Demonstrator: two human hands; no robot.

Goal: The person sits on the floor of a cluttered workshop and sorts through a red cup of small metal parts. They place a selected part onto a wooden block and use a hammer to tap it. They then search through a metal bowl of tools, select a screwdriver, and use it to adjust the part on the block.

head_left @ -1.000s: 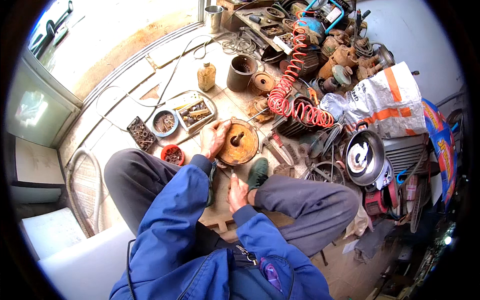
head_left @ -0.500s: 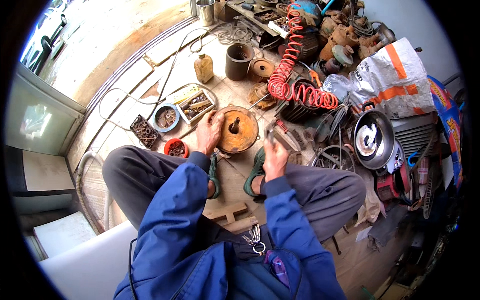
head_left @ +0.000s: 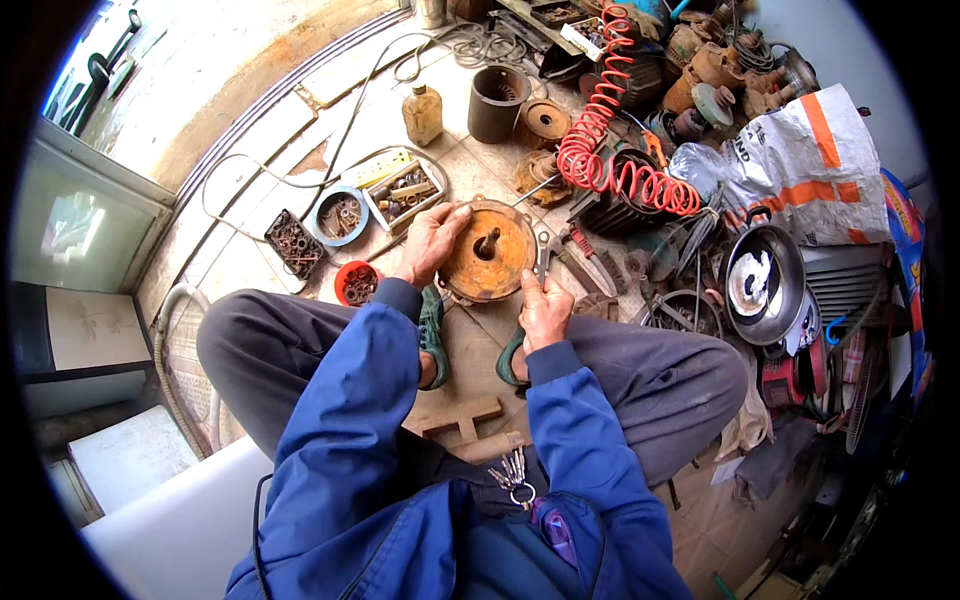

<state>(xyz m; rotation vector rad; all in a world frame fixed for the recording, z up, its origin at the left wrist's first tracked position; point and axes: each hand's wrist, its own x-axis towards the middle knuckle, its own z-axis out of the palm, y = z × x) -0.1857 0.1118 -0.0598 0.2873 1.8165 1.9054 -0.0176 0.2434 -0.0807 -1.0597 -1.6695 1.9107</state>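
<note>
A rusty round metal housing point(head_left: 505, 268) with a short shaft standing up from its middle is between my feet. My left hand point(head_left: 432, 244) is closed on its left rim, with the fingers over the edge. My right hand point(head_left: 545, 312) is closed around a wrench point(head_left: 543, 256), whose ring end points away from me. Its fingertips are at the housing's lower right rim; I cannot tell whether they press on it. Just right of the wrench lies a red-handled tool point(head_left: 581, 242).
Left of the housing stand a red bowl point(head_left: 356, 284), a blue-rimmed dish point(head_left: 340, 216), a black tray point(head_left: 293, 245) and a white tool box point(head_left: 402, 190). Beyond are a bottle point(head_left: 422, 115) and a dark cylinder point(head_left: 497, 104). A red coiled hose point(head_left: 600, 130) and a pan point(head_left: 765, 285) are right.
My right hand has come left to the housing's rim, and the wrench now points more straight ahead. My left hand stays on the rim. The whole view has shifted slightly.
</note>
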